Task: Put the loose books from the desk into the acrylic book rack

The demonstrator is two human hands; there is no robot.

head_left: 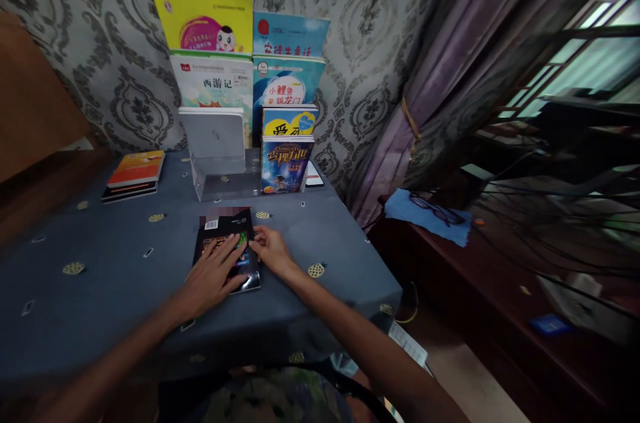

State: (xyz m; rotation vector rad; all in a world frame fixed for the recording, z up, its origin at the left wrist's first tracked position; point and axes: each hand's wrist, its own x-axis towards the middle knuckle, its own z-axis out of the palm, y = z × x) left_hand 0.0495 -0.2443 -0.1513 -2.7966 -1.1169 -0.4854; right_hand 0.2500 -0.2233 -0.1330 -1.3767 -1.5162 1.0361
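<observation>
A black book (227, 223) with a barcode and a colourful picture lies on the tablecloth in front of me. My left hand (215, 269) rests flat over its lower part, fingers spread. At the book's right edge, my right hand (270, 248) pinches the side between thumb and curled fingers. Behind the book stands a clear tiered rack (225, 188). A dark blue book (284, 166) fills its lower right pocket, and a grey-white book (216, 143) stands on the left side. Farther up are a yellow book (203, 23) and a blue book (293, 33).
A small stack of books (135, 173), orange on top, lies at the table's back left. Behind the rack's right side a phone (314, 174) shows partly. Right of the table, a dark red cabinet (430, 263) carries a blue cloth (425, 209), glasses and tangled cables.
</observation>
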